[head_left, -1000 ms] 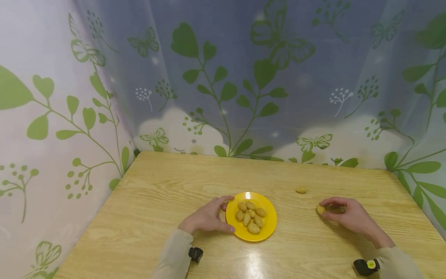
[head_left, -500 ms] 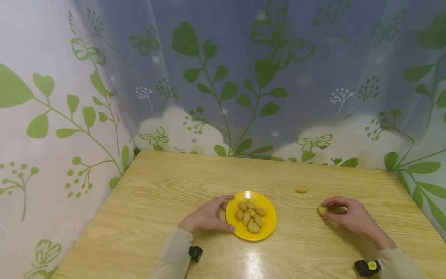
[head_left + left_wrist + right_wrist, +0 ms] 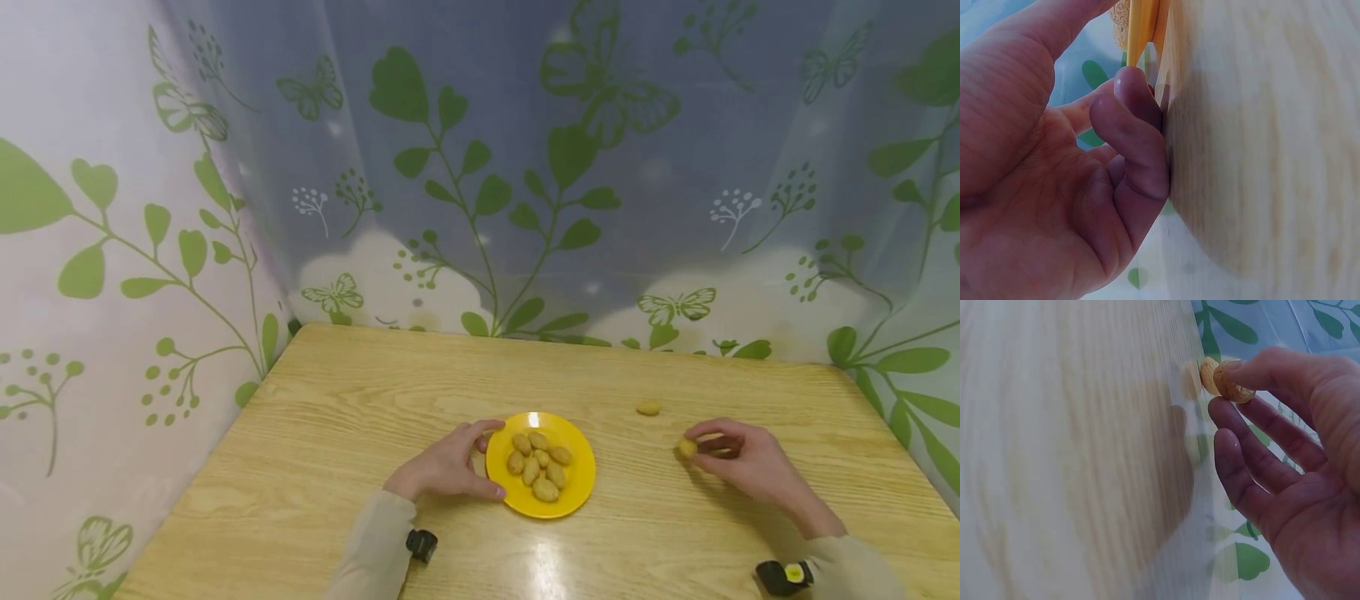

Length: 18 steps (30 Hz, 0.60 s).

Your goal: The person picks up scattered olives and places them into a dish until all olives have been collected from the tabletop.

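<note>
My left hand [image 3: 442,463] holds the yellow plate [image 3: 576,495] at its left side, thumb and index finger spread along the rim. In the left wrist view, curled fingers [image 3: 1141,156] rest against the table beside the plate's edge [image 3: 1142,25]. Several tan, oval walnuts [image 3: 546,490] lie in the middle of the plate. Over to the right, my right hand [image 3: 750,462] pinches one walnut [image 3: 686,448] between thumb and fingertips, just over the table. The right wrist view shows this walnut [image 3: 1235,386] under the thumb, its other fingers loosely bent.
Another walnut [image 3: 648,407] lies on the wooden table [image 3: 360,392], behind and left of my right hand. A curtain [image 3: 480,167] with green leaves and butterflies hangs along the table's back and sides. Black wrist cameras [image 3: 422,546] sit on both forearms.
The right hand shifts slightly left with the pinched walnut, which now looks a little higher over the table. My left hand and the plate stay put.
</note>
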Each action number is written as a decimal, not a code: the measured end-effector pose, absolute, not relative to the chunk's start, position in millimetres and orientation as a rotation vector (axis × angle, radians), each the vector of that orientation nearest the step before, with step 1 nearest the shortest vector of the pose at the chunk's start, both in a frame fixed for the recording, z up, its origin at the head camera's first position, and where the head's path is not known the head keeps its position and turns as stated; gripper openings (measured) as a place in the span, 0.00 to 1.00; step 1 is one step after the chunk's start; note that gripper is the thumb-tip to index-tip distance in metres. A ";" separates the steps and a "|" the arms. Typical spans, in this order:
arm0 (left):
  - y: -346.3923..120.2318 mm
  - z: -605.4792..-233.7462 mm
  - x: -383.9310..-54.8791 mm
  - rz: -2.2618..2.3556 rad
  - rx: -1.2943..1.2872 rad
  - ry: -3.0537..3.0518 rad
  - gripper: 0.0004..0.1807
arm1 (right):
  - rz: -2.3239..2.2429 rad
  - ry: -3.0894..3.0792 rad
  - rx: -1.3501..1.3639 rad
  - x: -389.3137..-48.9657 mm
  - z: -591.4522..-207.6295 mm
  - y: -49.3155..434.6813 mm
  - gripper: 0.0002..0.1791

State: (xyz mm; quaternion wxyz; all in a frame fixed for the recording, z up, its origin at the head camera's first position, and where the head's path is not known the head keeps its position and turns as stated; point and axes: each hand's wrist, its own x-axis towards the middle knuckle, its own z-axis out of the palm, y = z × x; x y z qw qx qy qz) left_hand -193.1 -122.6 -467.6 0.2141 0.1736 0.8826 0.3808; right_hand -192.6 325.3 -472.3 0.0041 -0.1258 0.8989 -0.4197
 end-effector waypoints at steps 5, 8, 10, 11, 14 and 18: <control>-122.7 -467.6 -193.2 1.060 0.477 2.447 0.52 | -1.341 2.814 -0.454 -194.0 -473.0 315.9 0.14; -122.9 -467.8 -193.6 1.059 0.474 2.447 0.52 | -1.357 2.809 -0.498 -194.5 -473.1 309.3 0.15; -122.9 -468.1 -193.9 1.057 0.475 2.449 0.52 | -1.365 2.805 -0.535 -195.1 -472.7 305.7 0.15; -122.9 -468.3 -194.0 1.056 0.476 2.450 0.52 | -1.369 2.806 -0.551 -195.4 -472.7 304.1 0.15; -122.8 -469.0 -194.0 1.057 0.481 2.450 0.52 | -1.370 2.806 -0.581 -196.1 -471.9 299.8 0.15; -122.9 -468.9 -193.5 1.062 0.489 2.448 0.52 | -1.380 2.791 -0.611 -196.5 -471.4 294.3 0.15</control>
